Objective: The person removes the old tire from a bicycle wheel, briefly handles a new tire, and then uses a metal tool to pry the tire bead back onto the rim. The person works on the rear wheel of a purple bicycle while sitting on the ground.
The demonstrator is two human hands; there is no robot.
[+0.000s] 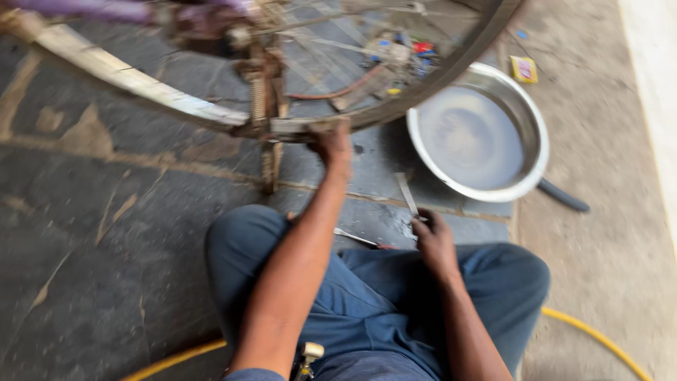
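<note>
My left hand [333, 147] reaches up and grips the pedal [300, 127] of an upturned bicycle, just below the rusty crank and spring [259, 95]. The bicycle wheel rim [437, 77] arcs across the top of the view. Lower and to the right, my right hand [431, 236] is closed around a thin metal tool [407, 194] that points up from the fist. Another slim tool [356, 238] lies on the ground between my knees. I sit on the floor in blue trousers [367, 296]. The picture is blurred by motion.
A wide steel basin [539, 134] holding water stands on the stone floor at the right, with a dark handle-like object [563, 196] beside it. Small parts and coloured bits [409, 53] lie behind the wheel. A yellow hose [599, 339] curves around behind me.
</note>
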